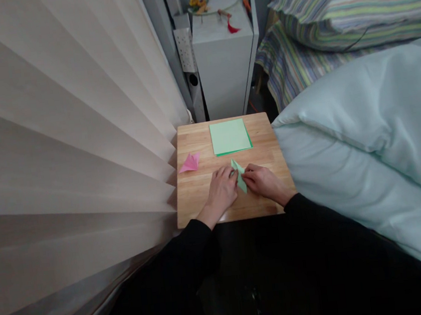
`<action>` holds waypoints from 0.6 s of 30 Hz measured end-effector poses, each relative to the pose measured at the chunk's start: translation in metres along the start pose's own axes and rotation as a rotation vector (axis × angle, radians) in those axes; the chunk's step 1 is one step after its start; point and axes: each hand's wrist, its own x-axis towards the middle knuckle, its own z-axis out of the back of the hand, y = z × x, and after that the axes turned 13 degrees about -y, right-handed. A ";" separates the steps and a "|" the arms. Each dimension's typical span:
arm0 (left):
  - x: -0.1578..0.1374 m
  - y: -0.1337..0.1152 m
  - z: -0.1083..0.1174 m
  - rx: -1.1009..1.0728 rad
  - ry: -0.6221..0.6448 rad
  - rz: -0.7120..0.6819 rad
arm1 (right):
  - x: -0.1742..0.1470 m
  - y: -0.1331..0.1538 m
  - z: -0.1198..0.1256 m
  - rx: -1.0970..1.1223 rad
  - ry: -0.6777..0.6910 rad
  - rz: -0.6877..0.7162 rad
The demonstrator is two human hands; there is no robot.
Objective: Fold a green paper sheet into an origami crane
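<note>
A folded piece of light green paper [241, 183] with a pointed top lies on the small wooden table, between my two hands. From its left side my left hand [223, 183] presses on it, fingers closed at its edge. My right hand [261, 179] pinches the right edge of the same paper. Behind my hands rests a stack of square green paper sheets [230, 135], pale on top with a brighter green edge below. Toward the table's left side sits a folded pink paper piece [190, 162] with points sticking out.
The wooden table [260, 132] borders a pleated curtain [81, 141] on the left and a bed with a pale blue quilt [345, 148] on the right. A white cabinet [226, 70] stands behind, with small objects on top. A striped pillow [352, 7] lies at the upper right.
</note>
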 end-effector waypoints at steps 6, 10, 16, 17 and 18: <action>0.005 0.008 0.010 0.031 0.062 -0.073 | -0.002 0.014 0.002 0.090 0.062 0.011; -0.013 -0.005 0.014 0.043 0.069 0.047 | -0.007 0.023 0.003 0.079 0.094 0.002; -0.028 -0.010 0.011 0.050 0.144 -0.096 | -0.003 0.014 0.013 0.024 0.040 -0.051; -0.025 -0.006 0.010 0.050 0.159 -0.132 | -0.001 0.009 0.014 0.002 0.003 -0.078; -0.023 -0.001 0.008 0.045 0.175 -0.166 | 0.001 0.004 0.015 -0.016 -0.039 -0.107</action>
